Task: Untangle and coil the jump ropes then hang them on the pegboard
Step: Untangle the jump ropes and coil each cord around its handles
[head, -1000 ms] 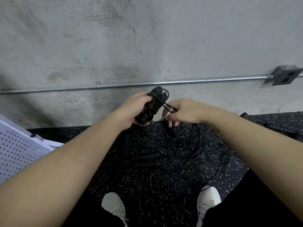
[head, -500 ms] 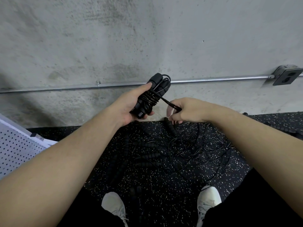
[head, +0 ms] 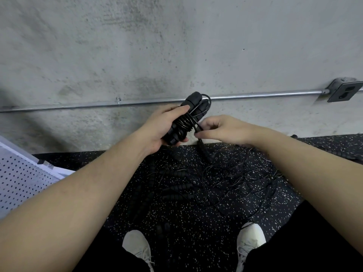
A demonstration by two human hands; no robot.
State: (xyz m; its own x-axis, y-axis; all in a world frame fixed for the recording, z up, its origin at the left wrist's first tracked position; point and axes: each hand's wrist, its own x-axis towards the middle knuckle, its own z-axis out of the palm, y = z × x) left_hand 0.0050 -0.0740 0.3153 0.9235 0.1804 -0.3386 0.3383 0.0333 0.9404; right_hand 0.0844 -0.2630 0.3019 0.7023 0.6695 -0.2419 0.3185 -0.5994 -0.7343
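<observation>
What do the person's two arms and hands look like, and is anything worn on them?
Both forearms are bare: no sleeves reach them, and no watch, bracelet or glove is visible. The left hand and the right hand show no rings on the visible fingers. Nails look short and unpainted.

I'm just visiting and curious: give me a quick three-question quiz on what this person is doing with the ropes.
1. True or false: the left hand holds a bundle of rope handles wrapped in cord.
2. What does the right hand pinch? A) the metal pipe B) the cord's loose end C) a shoe
3. Where is the pegboard: on the person's left or right?

Key
1. True; several turns of cord circle the handles.
2. B
3. Left, leaning low. Nothing visibly hangs on it, and a tangled rope pile lies on the floor.
</observation>
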